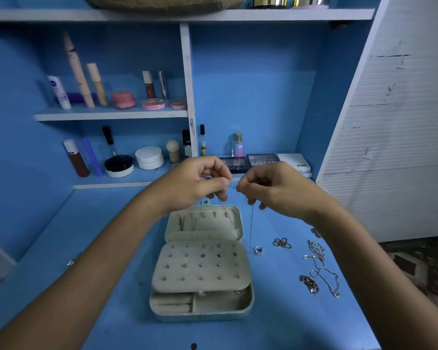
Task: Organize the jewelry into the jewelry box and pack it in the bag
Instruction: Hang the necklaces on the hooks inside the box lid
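Both hands, left [200, 183] and right [268, 188], pinch a necklace [251, 223] above the open box [202, 263]; several chains [319, 269] wait, bag unseen.

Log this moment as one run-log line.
left hand: pinches necklace | right hand: pinches necklace | pendant: beside box | box: open

Domestic dressing area, likely a bedroom vanity. Evidence: blue desk [61, 248] with built-in shelves [111, 114] holding cosmetic tubes [60, 92], pink jars [124, 99], a perfume bottle [238, 145] and eyeshadow palettes [262, 161]; patterned rug [425, 263] at right.
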